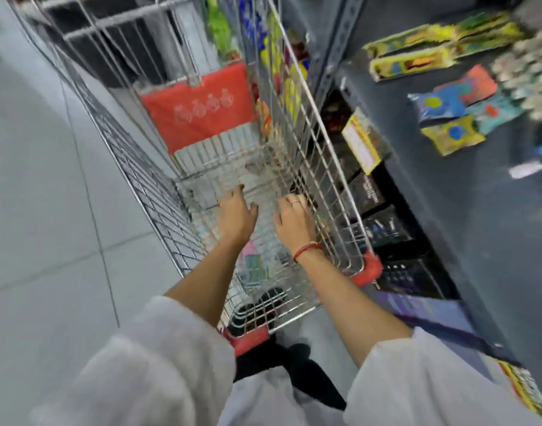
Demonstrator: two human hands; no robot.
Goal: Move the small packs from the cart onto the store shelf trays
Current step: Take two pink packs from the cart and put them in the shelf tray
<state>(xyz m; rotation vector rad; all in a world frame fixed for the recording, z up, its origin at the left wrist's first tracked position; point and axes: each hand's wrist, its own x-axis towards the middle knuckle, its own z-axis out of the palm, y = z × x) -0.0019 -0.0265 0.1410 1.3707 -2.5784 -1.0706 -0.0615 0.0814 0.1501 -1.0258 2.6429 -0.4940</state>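
A wire shopping cart (159,192) with red corner bumpers stands on the grey floor beside a dark store shelf (441,186). Both my arms reach down into its basket. My left hand (235,215) hovers palm down with fingers spread near the cart bottom. My right hand (294,219), with a ring and a red wrist thread, is beside it, fingers curled downward; what lies under it is blurred. Colourful small packs (294,96) lie along the cart's far right side. More small packs (454,99) rest on the shelf top.
A red fold-down seat flap (199,106) hangs at the cart's far end. Dark boxes (386,226) fill the lower shelf level to the right of the cart. Grey floor tiles (48,210) extend to the left. The picture is motion-blurred.
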